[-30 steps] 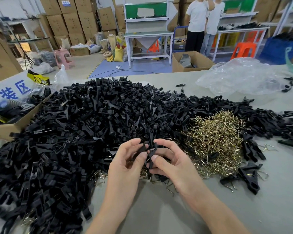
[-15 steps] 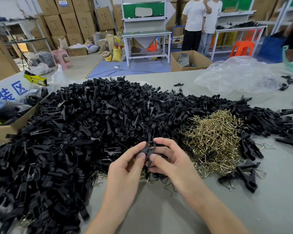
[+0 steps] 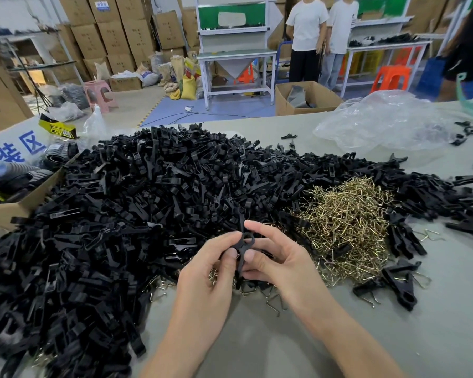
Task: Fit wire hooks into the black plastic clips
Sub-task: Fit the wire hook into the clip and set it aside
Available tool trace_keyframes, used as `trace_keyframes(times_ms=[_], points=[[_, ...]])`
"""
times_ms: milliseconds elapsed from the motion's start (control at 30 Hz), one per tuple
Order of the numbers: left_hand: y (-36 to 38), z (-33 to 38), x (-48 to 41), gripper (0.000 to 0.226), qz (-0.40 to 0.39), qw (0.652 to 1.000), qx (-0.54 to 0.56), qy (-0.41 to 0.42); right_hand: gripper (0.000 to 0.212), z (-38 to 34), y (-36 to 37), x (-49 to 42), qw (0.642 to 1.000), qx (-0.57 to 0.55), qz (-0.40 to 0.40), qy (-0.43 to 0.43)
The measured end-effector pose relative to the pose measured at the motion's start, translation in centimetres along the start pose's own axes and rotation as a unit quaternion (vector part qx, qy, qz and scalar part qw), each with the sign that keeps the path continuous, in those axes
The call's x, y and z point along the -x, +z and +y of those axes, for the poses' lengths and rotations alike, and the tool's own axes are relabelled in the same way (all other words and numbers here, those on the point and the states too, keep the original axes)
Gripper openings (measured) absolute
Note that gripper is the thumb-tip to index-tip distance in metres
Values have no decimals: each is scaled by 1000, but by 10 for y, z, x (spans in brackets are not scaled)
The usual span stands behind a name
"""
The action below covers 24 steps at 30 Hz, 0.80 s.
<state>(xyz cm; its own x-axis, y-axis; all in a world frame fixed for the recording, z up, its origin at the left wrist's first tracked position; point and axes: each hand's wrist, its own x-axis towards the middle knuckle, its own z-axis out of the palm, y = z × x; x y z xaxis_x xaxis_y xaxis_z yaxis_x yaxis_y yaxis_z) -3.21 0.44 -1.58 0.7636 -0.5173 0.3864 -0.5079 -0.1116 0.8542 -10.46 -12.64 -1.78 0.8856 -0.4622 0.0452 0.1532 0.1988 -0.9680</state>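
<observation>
The person is holding one black plastic clip [image 3: 244, 248] upright between both hands, just above the near edge of the big pile of black clips [image 3: 137, 203]. The left hand [image 3: 210, 271] is pinching the clip's left side with thumb and forefinger, and the right hand [image 3: 280, 264] is pinching its right side in the same way. Both grips are narrow and closed on the clip. The two halves seem to be crossing at a round ring in the middle. Whether a wire hook is already sitting between the fingers one cannot tell, because the fingers are hiding the lower part.

The heap of wire hooks [image 3: 347, 225] is lying on the grey table [image 3: 257, 347], near the right hand, and some loose hooks are lying just under both hands.

Several things are probably threatening the next step. The clip is being held only by fingertips, so the halves may slide apart at the ring if one hand is letting go to reach for a hook. The hooks are lying tangled, so pulling one is likely dragging others out. A hook that is going in crooked may spring away. A few finished clips [image 3: 399, 282] are lying just beside the heap, so finished and unfinished pieces are risking getting mixed
</observation>
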Motion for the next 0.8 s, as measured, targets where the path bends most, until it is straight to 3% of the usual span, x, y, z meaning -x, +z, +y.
trace_keyframes(times_ms=[267, 367, 433, 500, 567, 633, 800], points=[[-11, -1, -3, 43, 5, 998, 56, -36, 27, -3, -4, -1, 999, 24, -1, -33], [-30, -10, -7, 28, 21, 1000, -16, -14, 26, -4, -9, -2, 998, 33, 30, -40], [-44, -18, -9, 13, -38, 988, -149, 25, 26, -5, -12, -3, 998, 3, 42, -44], [-51, -26, -9, 26, -141, 939, -311, 45, 25, -6, -14, -4, 997, -27, 53, -42], [-49, -33, -9, 45, -194, 896, -398, 21, 24, -7, -15, -5, 997, -32, 67, -36], [-43, -35, -10, 48, -196, 892, -408, 4, 23, -7, -15, -5, 996, -29, 74, -28], [-31, -35, -10, 14, -139, 910, -386, 57, 23, -5, -15, -6, 995, -32, 87, -21]])
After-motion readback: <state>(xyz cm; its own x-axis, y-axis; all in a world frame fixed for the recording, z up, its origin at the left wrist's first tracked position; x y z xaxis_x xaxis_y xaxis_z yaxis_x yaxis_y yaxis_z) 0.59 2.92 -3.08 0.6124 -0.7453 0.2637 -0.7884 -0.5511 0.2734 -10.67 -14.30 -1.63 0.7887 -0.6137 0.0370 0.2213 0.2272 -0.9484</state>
